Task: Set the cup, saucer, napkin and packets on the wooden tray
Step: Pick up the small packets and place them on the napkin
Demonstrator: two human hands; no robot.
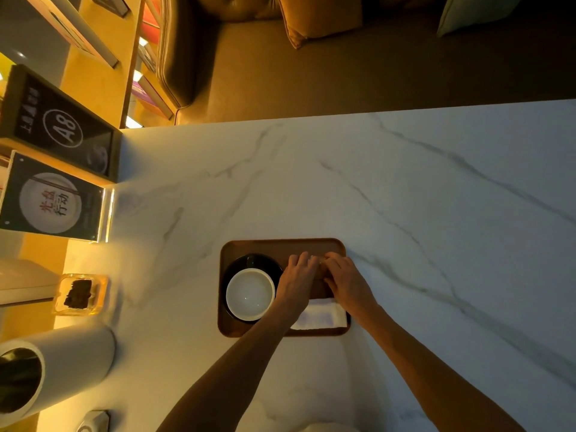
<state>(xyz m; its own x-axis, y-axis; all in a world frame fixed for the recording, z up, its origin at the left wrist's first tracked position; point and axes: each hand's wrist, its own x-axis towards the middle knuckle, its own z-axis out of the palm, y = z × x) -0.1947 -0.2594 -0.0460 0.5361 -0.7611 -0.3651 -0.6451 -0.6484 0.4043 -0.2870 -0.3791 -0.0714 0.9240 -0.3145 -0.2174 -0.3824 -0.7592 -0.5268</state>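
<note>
Packets hidden under both hands, napkin (pixel 321 316) half covered

Two bare forearms are seen, uncovered by any sleeve. No ring or watch is worn on the left hand (pixel 297 283) or the right hand (pixel 347 280).

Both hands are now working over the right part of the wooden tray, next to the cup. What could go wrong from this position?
1. The left hand and its forearm pass close beside the white cup on the dark saucer; a sideways move might knock it.
2. The white napkin lies at the near rim of the wooden tray, under the wrists; pulling back could drag it off.
3. The right hand hides the packets, so their placement cannot be checked.
</note>
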